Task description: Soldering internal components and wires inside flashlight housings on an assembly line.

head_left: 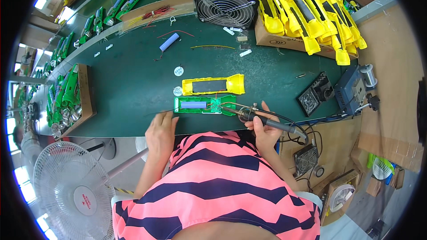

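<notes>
My right hand (pixel 265 130) is wrapped round a soldering iron (pixel 271 123) with a thin metal tube along its shaft. The iron points left, and its tip end is over the small green circuit board (pixel 216 105) in an open green casing (pixel 179 108). A blue cylindrical battery (pixel 194 105) lies inside that casing. My left hand (pixel 161 130) is at the casing's left end, fingers curled in; a thin dark line runs by the fingertips, and what they grip is unclear. Just beyond lies a yellow casing half (pixel 235 84) with a dark strip, joined by thin wires.
A box of yellow casings (pixel 307 13) and a black fan (pixel 227 6) stand at the back. At right are a soldering stand (pixel 316 95) and a blue soldering station (pixel 349 91). A box of green casings (pixel 86 93) sits left. A loose battery (pixel 169 42) lies behind.
</notes>
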`<state>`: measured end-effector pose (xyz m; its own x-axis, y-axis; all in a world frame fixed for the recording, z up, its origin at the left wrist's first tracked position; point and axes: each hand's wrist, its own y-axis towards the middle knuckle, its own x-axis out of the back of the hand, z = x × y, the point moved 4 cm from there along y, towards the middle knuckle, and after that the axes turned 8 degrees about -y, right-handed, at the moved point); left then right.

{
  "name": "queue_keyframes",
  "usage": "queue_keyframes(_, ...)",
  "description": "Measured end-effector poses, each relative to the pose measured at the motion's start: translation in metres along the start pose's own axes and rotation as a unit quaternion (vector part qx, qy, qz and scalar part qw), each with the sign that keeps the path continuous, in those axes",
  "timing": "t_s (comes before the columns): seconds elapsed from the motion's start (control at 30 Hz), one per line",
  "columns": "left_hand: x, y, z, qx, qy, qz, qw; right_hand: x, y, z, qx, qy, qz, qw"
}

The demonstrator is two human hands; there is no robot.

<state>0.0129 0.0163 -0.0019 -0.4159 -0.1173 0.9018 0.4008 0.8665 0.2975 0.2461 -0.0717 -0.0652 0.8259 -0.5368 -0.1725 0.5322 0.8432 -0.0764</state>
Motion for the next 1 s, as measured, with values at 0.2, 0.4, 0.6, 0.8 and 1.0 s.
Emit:
queue_keyframes(0.2,-0.001,0.018,-0.034,-0.183,-0.071,-0.018,0.980,-0.001,0.003,0.004,0.015,-0.026,0.022,0.999)
queue_keyframes(0.4,-0.032,0.028,-0.037,-0.234,-0.216,-0.007,0.948,0.004,0.005,0.006,0.017,-0.019,0.023,0.999)
queue_keyframes(0.6,-0.032,0.034,-0.043,-0.233,-0.173,0.068,0.955,0.005,0.012,0.011,-0.010,-0.030,0.025,0.999)
queue_keyframes(0.8,-0.033,0.035,-0.046,-0.232,-0.160,0.101,0.954,0.002,0.020,0.010,-0.012,-0.044,0.052,0.998)
queue_keyframes(1.0,-0.034,0.035,-0.045,-0.229,-0.155,0.106,0.955,-0.002,0.022,0.008,-0.014,-0.038,0.057,0.998)
